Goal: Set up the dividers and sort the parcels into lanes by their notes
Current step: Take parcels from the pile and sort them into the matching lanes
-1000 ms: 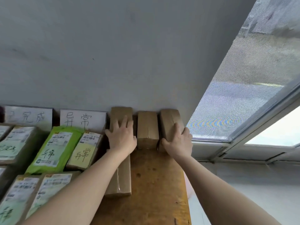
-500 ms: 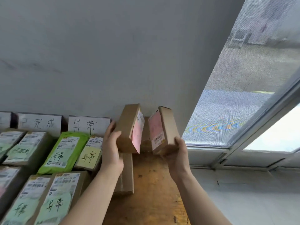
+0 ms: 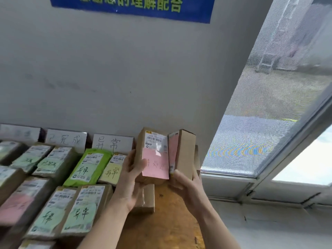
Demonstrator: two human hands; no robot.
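"理解配合" on blue sign point(image 3: 133, 8); "已完成" on middle divider card point(image 3: 66, 139); "异常" on right card point(image 3: 113, 143) and yellow note point(image 3: 112, 172).

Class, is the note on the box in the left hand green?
No, the note on the box in the left hand is pink.

Two bare forearms point(image 3: 107, 221), left hand point(image 3: 131, 178), right hand point(image 3: 186, 187)

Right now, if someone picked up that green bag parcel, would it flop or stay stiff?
Probably floppy: the green bag parcel looks like soft plastic with rounded, puffy edges, unlike the box beside it. Lying flat, it seems unlikely to roll.
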